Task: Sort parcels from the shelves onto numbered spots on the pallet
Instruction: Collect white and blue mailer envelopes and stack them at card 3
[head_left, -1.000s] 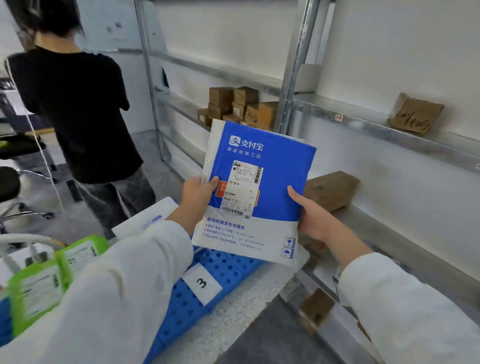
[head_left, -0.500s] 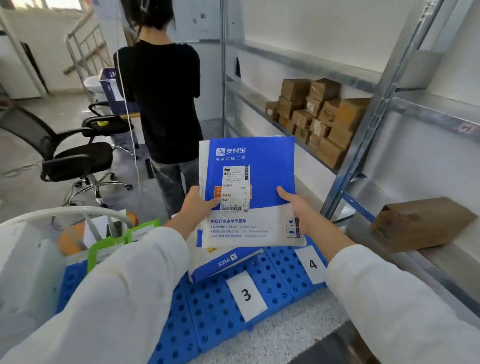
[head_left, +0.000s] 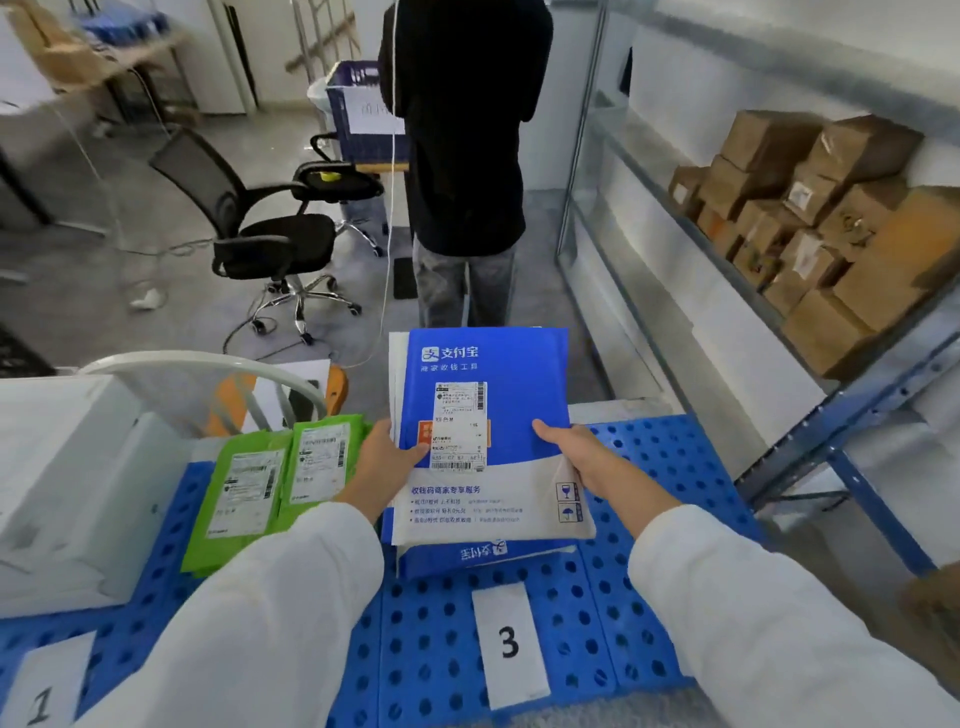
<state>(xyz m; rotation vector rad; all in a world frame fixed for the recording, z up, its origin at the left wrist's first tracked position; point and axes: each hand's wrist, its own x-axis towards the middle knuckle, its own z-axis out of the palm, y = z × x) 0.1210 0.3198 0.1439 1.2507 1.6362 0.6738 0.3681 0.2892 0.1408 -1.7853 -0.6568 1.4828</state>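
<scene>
Blue-and-white parcel (head_left: 483, 415) gripped by left hand (head_left: 387, 462), right hand (head_left: 576, 452) (thumbs on top), above blue pallet (head_left: 649, 597)

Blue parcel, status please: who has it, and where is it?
Left hand and right hand both gripping blue parcel. Held over spot 3 label, above another blue mailer. Nothing blocking.

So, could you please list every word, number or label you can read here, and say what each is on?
"支付宝": logo on the held blue mailer, in the left hand and right hand.
"支付宝", upside down: on the mailer underneath.
"3": white card on the blue pallet.
"1": white card.
Shipping labels on the blue mailer and green mailers: too small to read.
</scene>
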